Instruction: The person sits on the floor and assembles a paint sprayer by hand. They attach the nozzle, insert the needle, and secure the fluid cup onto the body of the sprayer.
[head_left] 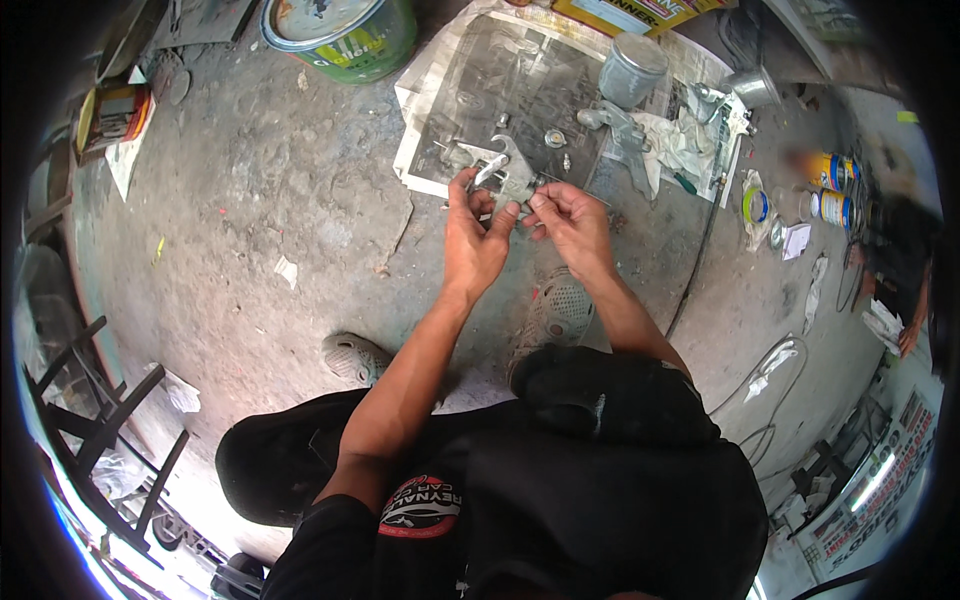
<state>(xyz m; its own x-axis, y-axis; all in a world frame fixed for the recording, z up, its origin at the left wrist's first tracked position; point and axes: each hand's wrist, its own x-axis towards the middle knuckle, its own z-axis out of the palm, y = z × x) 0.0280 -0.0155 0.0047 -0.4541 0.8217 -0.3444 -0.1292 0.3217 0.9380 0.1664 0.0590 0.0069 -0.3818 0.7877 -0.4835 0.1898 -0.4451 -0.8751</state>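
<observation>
A silver metal spray gun body [517,178] with a curved hook is held in front of me, over the near edge of spread newspaper [408,160]. My left hand [476,238] is closed round its near left side, thumb against the metal. With thumb and fingers pinched, my right hand [578,228] grips its right side; whether a small part sits between those fingertips is hidden. A thin rod shows just above my right fingers. Beyond the gun, a small round metal ring [555,138] and a few small fittings lie on the newspaper.
On the newspaper stand a grey metal can [633,72] and a crumpled white cloth [688,142]. A green paint bucket [345,50] is at the far left. Small tins [832,208] and a dark hose [697,265] lie right. Another person's hand [910,338] shows at the right edge.
</observation>
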